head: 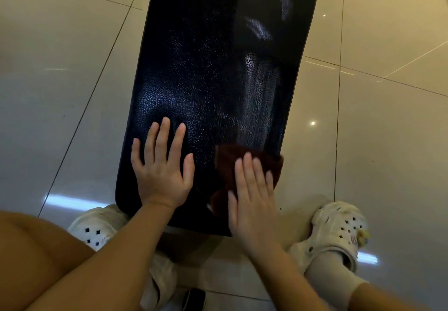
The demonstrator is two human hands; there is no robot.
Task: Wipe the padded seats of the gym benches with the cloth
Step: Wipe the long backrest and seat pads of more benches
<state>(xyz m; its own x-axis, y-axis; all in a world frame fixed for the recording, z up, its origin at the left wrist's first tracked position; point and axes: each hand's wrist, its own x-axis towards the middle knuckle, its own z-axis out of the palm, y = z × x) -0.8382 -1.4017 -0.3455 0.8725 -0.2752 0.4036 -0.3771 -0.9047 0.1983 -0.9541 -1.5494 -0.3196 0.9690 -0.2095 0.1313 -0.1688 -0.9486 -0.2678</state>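
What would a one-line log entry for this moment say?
step: wiping | right hand: flat on brown cloth | left hand: flat on black padded seat | streaks: beyond cloth

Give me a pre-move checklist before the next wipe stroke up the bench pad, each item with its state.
1. Cloth under the right hand: ok, flat fingers press it down.
2. Cloth lies on the bench pad: ok, at the near right corner.
3. Left hand steadies the pad: ok, palm flat, fingers spread.
4. Stroke path ahead free of objects: ok, only streaks show.
5. Left half of pad wiped: cannot tell.
6. Feet in white clogs clear of the bench: cannot tell.
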